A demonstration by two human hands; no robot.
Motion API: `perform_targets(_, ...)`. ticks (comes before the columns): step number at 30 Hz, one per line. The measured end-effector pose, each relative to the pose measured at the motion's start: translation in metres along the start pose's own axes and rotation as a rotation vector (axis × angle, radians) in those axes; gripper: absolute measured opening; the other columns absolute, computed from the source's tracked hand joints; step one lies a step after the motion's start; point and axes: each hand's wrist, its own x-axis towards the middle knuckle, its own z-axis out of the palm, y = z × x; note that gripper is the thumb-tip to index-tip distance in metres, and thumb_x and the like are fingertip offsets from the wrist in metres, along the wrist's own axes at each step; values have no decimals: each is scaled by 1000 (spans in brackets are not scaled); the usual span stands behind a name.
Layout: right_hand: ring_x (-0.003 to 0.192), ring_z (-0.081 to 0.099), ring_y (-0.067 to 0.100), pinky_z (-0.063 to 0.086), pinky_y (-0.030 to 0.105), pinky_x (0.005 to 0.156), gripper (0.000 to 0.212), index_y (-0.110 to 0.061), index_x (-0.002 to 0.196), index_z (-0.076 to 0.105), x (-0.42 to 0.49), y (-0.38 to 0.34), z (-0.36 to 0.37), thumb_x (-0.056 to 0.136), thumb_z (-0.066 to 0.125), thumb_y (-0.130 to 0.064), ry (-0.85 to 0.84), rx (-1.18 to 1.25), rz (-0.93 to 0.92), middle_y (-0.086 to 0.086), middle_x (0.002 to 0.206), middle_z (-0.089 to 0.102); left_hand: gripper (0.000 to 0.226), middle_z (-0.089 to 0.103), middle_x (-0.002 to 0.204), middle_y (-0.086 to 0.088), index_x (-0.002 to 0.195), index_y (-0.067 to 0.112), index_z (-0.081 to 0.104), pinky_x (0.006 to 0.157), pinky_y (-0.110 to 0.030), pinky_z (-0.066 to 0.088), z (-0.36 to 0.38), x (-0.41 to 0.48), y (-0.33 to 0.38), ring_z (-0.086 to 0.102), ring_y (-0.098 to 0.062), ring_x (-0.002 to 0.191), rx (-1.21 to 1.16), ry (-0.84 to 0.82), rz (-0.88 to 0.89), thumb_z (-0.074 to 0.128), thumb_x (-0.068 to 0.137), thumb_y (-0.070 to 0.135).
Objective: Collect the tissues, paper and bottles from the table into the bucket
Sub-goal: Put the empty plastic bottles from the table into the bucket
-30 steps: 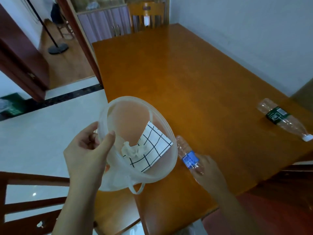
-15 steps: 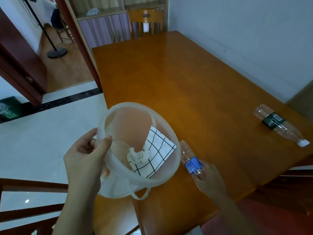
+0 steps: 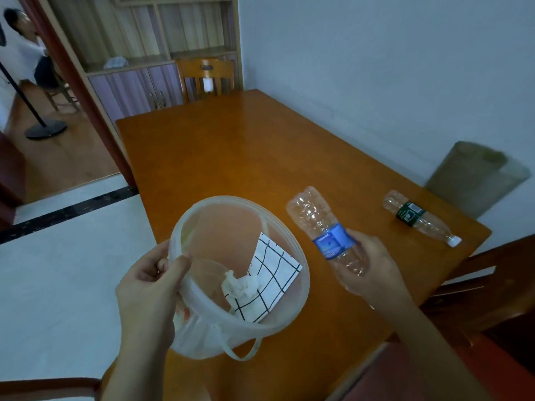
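Note:
My left hand [image 3: 150, 287] grips the near-left rim of a translucent white bucket [image 3: 292, 302], tilted toward me over the table's left edge. Inside the bucket lie a crumpled white tissue [image 3: 241, 285] and a grid-patterned sheet of paper [image 3: 275, 273]. My right hand [image 3: 367, 267] holds an empty clear bottle with a blue label [image 3: 321, 224] just right of the bucket, lifted off the table with its base pointing away from me. A second empty bottle with a green label [image 3: 419, 217] lies on the orange wooden table [image 3: 231, 157] near its right edge.
A grey-white wall runs along the table's right side, with a dull green object [image 3: 474, 175] leaning against it. Wooden chairs stand at the far end [image 3: 207, 76] and at the near right [image 3: 477, 285]. A cabinet [image 3: 136, 91] and a doorway with a person [image 3: 26, 50] are at the left.
My right hand has lifted the blue-label bottle from beside the bucket's near rim, up and to the right. The view has tilted upward, showing more of the room.

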Motion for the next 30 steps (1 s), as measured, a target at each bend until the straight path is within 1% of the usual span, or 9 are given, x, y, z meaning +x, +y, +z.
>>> perform_targets(5, 105, 47, -7, 41, 12, 82, 61, -45, 118, 41, 0, -23, -29, 69, 73, -30, -92, -85, -192, -24, 108, 47, 26, 68, 87, -1, 99, 24, 69, 49, -18, 51, 15, -4, -4, 65, -21, 76, -30, -95, -10, 70, 76, 13)
perform_targets(7, 104, 44, -10, 38, 10, 81, 60, -46, 120, 40, 0, -33, -35, 71, 71, -33, -153, -159, -228, -27, 107, 45, 26, 69, 86, 2, 99, 25, 69, 49, -19, 52, 20, -6, -2, 66, -19, 75, -39, -130, -28, 71, 76, 14)
perform_targets(11, 94, 48, 3, 44, 24, 78, 51, -37, 121, 47, 0, -49, -37, 74, 67, -32, -229, -320, -290, -11, 103, 51, 28, 70, 76, 7, 97, 28, 69, 48, -21, 53, 28, -9, 0, 68, -16, 67, -71, -190, -28, 73, 71, 16)
perform_targets(14, 98, 50, 11, 45, 29, 78, 47, -31, 120, 49, 5, -60, -30, 75, 63, -34, -324, -510, -303, -5, 109, 53, 36, 70, 74, 18, 96, 28, 68, 46, -18, 50, 34, -15, 3, 67, -6, 66, -94, -254, 4, 74, 60, 27)
perform_targets(18, 105, 53, 16, 47, 33, 80, 42, -27, 122, 48, 10, -62, -16, 81, 57, -34, -403, -643, -267, -4, 119, 55, 46, 71, 79, 17, 97, 27, 69, 49, -17, 51, 37, -21, -1, 67, -6, 70, -117, -293, 12, 74, 51, 34)
perform_targets(22, 111, 48, 7, 37, 22, 77, 46, -31, 125, 44, -1, -54, -11, 81, 57, -41, -358, -588, -252, -10, 127, 52, 35, 72, 79, 13, 94, 29, 70, 52, -18, 52, 36, -23, -8, 68, -8, 72, -108, -312, 7, 79, 60, 24)
perform_targets(25, 111, 49, 9, 41, 25, 85, 48, -29, 125, 45, -16, -52, -14, 82, 57, -43, -242, -531, -231, -8, 125, 54, 28, 72, 75, 14, 90, 32, 69, 52, -17, 51, 36, -24, -12, 68, -7, 68, -103, -316, 18, 77, 67, 18)
perform_targets(28, 107, 51, 12, 42, 26, 85, 42, -26, 123, 48, -33, -50, -21, 84, 54, -41, -96, -477, -194, -5, 118, 55, 26, 71, 74, 16, 88, 35, 68, 50, -17, 51, 37, -27, -14, 67, -6, 67, -86, -316, 17, 76, 68, 19)
perform_targets(30, 102, 53, 17, 45, 31, 83, 36, -22, 118, 52, -44, -47, -27, 85, 56, -33, 7, -459, -171, 0, 112, 58, 26, 70, 72, 13, 88, 35, 69, 49, -16, 50, 39, -30, -14, 65, -6, 64, -78, -315, 21, 76, 68, 21)
